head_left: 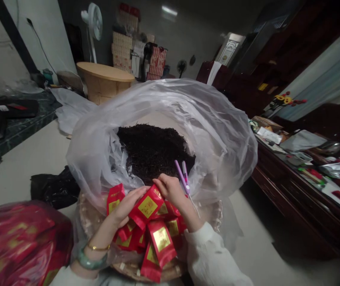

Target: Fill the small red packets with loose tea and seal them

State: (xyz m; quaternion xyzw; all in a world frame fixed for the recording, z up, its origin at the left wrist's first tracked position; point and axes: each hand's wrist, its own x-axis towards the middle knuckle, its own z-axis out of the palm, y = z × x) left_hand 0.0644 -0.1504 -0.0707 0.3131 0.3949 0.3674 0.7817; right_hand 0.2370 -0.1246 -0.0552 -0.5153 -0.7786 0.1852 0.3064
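Note:
A red packet [148, 205] with a gold label is held up over the basket. My right hand [170, 188] pinches its top right corner with curled fingers. Along its left edge lies my left hand [128, 206], fingers straight together and thumb lower down, holding that side. Under it several similar red packets [161, 238] are heaped in a round woven basket [125, 270]. Just beyond my right hand, a purple hair straightener [184, 178] stands with its two arms apart and its cord trailing down. Dark dry tea leaves [154, 153] fill the large clear plastic bag [217, 131] ahead.
A clear bag of red packets [23, 242] sits at lower left, near a crumpled black bag [55, 186]. To the right runs a dark wooden cabinet [292, 194] with cluttered items on top. A round wooden stand [105, 77] and a white fan [94, 24] are behind.

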